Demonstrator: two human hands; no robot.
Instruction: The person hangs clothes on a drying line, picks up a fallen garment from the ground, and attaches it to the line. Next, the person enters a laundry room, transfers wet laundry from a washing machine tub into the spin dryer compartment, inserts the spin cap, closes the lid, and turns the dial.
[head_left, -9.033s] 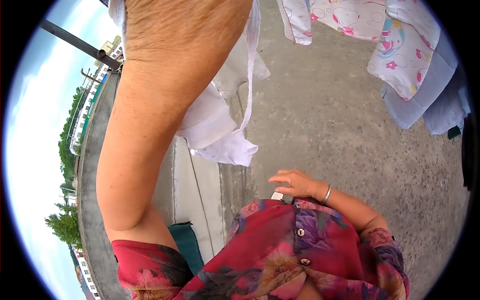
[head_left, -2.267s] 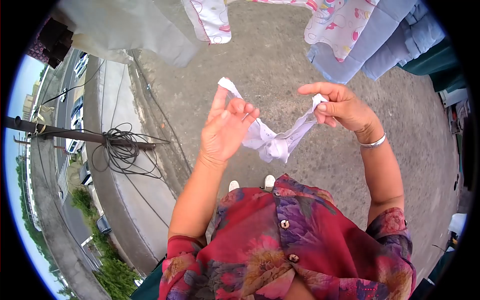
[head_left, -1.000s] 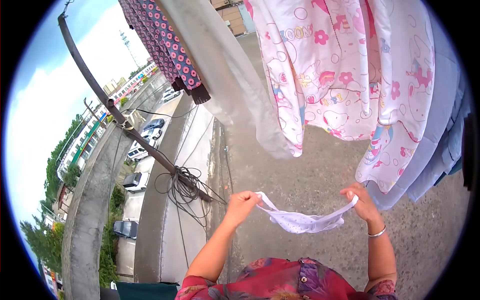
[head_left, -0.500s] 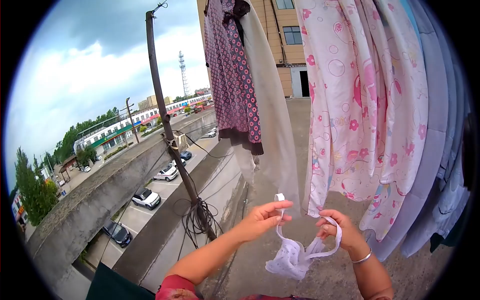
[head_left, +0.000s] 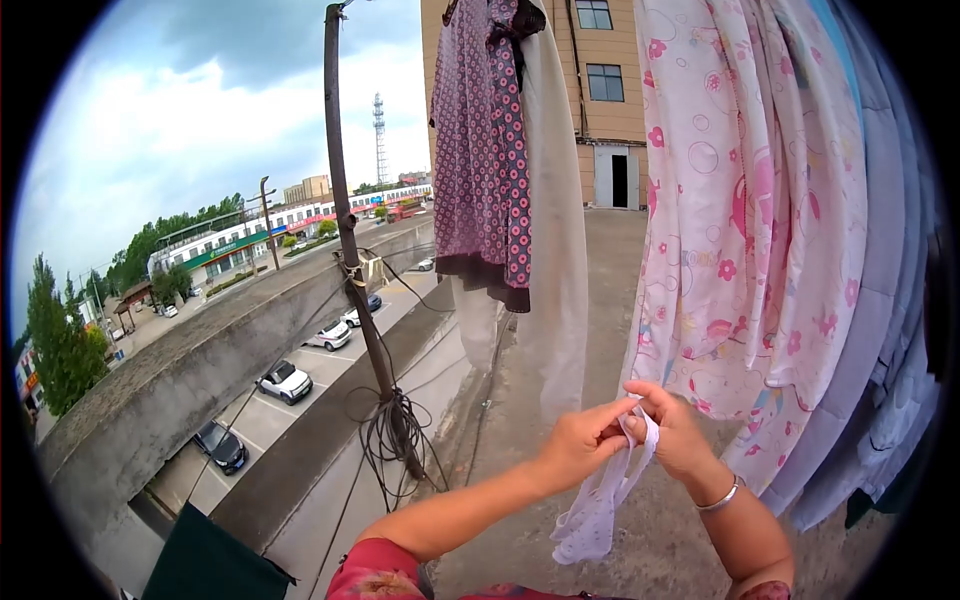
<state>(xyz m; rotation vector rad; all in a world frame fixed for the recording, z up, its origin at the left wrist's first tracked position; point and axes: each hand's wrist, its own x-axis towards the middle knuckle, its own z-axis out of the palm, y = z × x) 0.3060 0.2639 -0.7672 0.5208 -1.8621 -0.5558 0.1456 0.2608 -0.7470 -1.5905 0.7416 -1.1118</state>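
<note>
A pale lavender bra (head_left: 590, 515) hangs from my two hands, its patterned cup part lowest. My left hand (head_left: 582, 447) is closed in a pinch on its straps. Close beside it, my right hand (head_left: 675, 438) is also closed on the straps, with one loop over its fingers. The fingertips of both hands nearly meet, so the strap ends between them are partly hidden. Just behind my hands hangs a pink-and-white flowered cloth (head_left: 700, 250). A silver bracelet (head_left: 722, 494) circles my right wrist.
A patterned dress (head_left: 480, 160) and a whitish cloth (head_left: 555, 220) hang ahead. Bluish-grey laundry (head_left: 880, 250) hangs at right. A leaning pole (head_left: 345, 200) with coiled cables (head_left: 395, 440) stands left, near a concrete parapet (head_left: 190, 380). Parked cars are below.
My hands have come together, left hand moving right. The bra's straps are now gathered between them, and its cups hang narrower. The view has shifted slightly left.
</note>
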